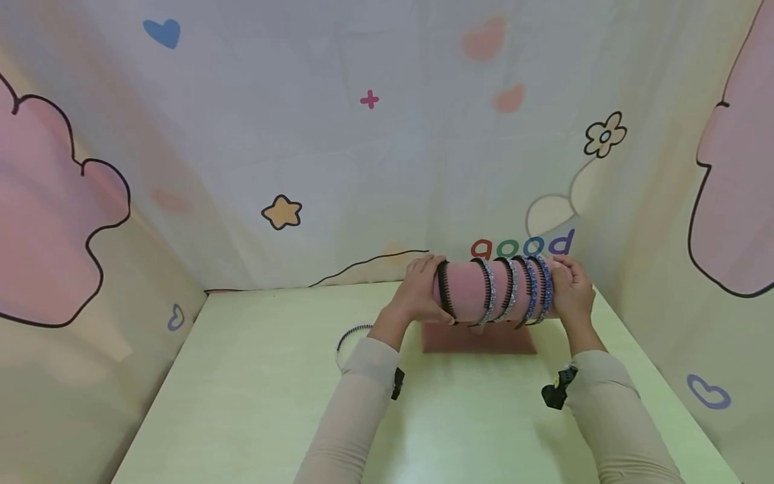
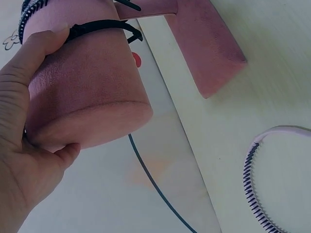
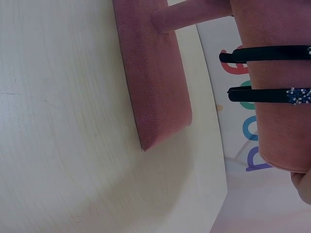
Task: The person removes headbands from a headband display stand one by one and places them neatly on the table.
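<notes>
A pink padded headband stand (image 1: 467, 290) has a horizontal roll on a short post. My left hand (image 1: 417, 292) curls round the roll's left end, its thumb touching a black toothed headband (image 2: 99, 26) there. Around the roll also sit glittery silver headbands (image 1: 488, 290) and, toward the right, glittery blue headbands (image 1: 546, 289). My right hand (image 1: 574, 296) grips the roll's right end, next to the blue ones; only a bit of it shows at the right wrist view's edge. The fingers behind the roll are hidden.
The stand's flat pink base (image 1: 478, 341) is on the pale table (image 1: 254, 390). Another thin toothed headband (image 2: 250, 182) lies on the table beside my left forearm, partly covered by it in the head view. A printed curtain (image 1: 338, 154) rises behind the table.
</notes>
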### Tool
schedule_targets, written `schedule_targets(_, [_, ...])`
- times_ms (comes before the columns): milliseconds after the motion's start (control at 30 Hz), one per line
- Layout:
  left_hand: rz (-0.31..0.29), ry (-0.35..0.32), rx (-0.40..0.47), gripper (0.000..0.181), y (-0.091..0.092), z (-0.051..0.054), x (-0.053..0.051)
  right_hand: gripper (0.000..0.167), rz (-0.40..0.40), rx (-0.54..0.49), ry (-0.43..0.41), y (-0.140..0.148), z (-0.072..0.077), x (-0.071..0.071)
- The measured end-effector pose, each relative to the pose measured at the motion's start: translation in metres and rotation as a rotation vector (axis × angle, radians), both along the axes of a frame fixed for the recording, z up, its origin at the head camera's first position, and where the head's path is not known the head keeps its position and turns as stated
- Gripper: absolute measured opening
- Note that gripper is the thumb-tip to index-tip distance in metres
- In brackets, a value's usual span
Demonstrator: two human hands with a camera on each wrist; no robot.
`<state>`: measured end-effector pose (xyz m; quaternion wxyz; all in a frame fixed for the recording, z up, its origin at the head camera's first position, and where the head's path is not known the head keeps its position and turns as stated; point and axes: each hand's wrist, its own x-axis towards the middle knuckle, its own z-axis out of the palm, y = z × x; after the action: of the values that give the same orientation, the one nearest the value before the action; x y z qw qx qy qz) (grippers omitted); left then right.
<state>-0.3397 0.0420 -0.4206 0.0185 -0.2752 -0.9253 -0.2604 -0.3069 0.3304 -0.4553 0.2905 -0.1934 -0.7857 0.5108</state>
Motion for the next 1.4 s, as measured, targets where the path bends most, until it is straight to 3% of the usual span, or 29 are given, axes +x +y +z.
schedule_targets(200, [0.025,-0.005,0.039,0.116,0.0,-0.003,0.001,0.037,0.014,-0.004,-0.006,0.0,-0.001,0.001])
schedule_targets(733, [0.022,-0.031,0.067,0.117,-0.002,-0.008,0.0,0.038,0.011,-0.018,-0.017,0.005,-0.002,0.001])
schedule_targets(1067, [-0.016,-0.019,0.09,0.116,-0.013,-0.008,-0.003,0.039,0.014,-0.022,-0.005,-0.001,0.0,-0.001])
schedule_targets(1400, [-0.04,-0.005,0.134,0.116,-0.016,-0.016,-0.006,0.038,0.008,-0.03,-0.01,0.002,-0.002,-0.003])
